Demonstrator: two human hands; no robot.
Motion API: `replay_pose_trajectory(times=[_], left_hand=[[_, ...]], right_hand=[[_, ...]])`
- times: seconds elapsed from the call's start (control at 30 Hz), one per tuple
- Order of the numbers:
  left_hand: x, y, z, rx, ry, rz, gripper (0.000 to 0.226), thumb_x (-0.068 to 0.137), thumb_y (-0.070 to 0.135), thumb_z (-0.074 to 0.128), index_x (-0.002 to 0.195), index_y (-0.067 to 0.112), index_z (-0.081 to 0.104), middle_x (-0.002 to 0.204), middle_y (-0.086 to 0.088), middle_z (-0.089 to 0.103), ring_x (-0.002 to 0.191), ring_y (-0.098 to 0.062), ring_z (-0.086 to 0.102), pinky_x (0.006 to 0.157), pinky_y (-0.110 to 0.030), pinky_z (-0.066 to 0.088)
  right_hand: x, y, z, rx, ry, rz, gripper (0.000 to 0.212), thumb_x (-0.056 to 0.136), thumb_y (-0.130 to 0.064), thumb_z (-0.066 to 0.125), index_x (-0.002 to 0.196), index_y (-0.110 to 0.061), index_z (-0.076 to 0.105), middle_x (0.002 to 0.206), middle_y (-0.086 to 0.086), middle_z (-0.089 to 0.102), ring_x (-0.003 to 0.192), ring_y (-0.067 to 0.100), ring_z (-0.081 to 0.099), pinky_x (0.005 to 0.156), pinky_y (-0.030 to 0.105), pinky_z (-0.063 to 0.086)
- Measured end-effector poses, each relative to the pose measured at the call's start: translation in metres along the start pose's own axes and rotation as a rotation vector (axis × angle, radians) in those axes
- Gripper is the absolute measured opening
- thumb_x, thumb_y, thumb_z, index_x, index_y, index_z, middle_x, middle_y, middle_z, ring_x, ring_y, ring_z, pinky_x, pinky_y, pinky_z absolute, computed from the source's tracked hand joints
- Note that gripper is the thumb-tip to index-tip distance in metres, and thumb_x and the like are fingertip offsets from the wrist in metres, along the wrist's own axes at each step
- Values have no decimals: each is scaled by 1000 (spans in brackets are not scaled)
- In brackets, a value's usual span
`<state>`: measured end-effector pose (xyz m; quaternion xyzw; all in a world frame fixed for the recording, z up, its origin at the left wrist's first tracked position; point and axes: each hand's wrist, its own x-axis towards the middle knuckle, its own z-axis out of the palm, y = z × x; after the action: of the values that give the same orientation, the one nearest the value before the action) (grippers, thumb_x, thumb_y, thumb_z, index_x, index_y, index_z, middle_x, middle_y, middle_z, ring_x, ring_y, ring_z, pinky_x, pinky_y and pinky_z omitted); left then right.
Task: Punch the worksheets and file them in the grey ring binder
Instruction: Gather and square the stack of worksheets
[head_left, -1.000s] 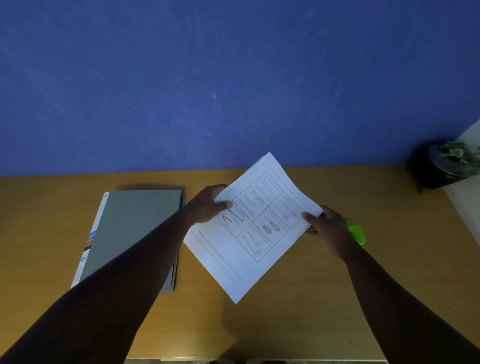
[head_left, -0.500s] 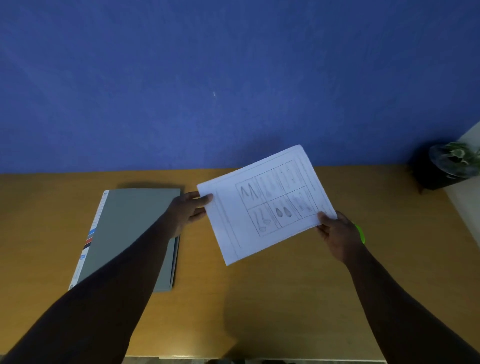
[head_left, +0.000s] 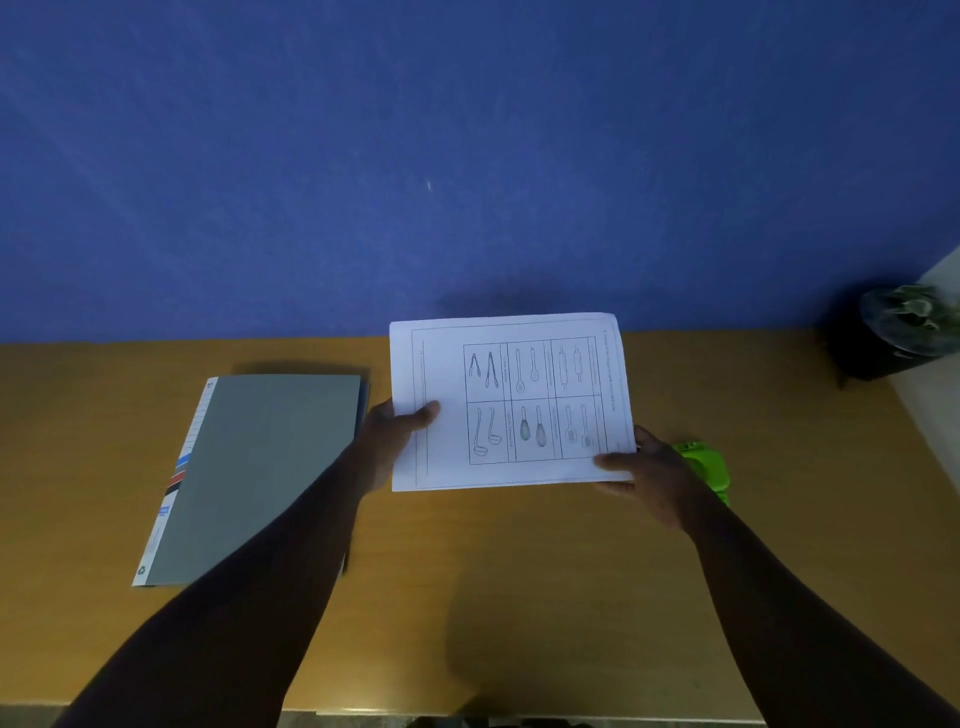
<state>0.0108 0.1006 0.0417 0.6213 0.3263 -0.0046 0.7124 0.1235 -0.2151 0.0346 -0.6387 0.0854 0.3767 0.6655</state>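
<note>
Single head-worn view, facing forward and down, desk (head_left: 519, 597) near

The worksheets (head_left: 511, 402) at the centre of the frame are thin white paper, matt, printed in grey line drawings, with several sheet edges showing at the upper right corner. The grey ring binder (head_left: 260, 478) at the left has a smooth, matt cover that looks like card, with a white printed strip along its left edge. The table (head_left: 545, 571) across the lower frame is smooth wood-look board with a dull sheen. At the right, a bright green object (head_left: 704, 462) looks like glossy plastic. The blue wall (head_left: 467, 156) filling the upper frame is matt paint.
</note>
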Motion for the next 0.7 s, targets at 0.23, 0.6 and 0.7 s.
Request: replay_pose_trajectory(times=[0.23, 0.6, 0.7], left_hand=[[-6, 4, -2, 80, -55, 92, 26, 92, 20, 68, 116, 27, 62, 116, 7, 71, 106, -8, 67, 91, -29, 53], [-1, -7, 6, 220, 68, 191, 24, 87, 19, 75, 108, 23, 66, 105, 6, 71, 95, -9, 67, 72, -17, 53], [-2, -13, 8, 269, 48, 191, 21, 88, 18, 74, 108, 19, 67, 101, 4, 71, 94, -15, 68, 76, -22, 55]], right_hand=[[5, 3, -2, -179, 62, -65, 44, 71, -8, 83, 111, -20, 69, 108, -1, 74, 100, 18, 69, 90, 38, 54], [4, 5, 11, -383, 344, -225, 34, 72, 2, 80, 99, -14, 66, 96, 5, 69, 87, 24, 66, 75, 32, 53], [5, 6, 11, -371, 388, -264, 30, 74, 0, 79, 97, -14, 64, 98, 7, 68, 90, 22, 64, 76, 30, 49]])
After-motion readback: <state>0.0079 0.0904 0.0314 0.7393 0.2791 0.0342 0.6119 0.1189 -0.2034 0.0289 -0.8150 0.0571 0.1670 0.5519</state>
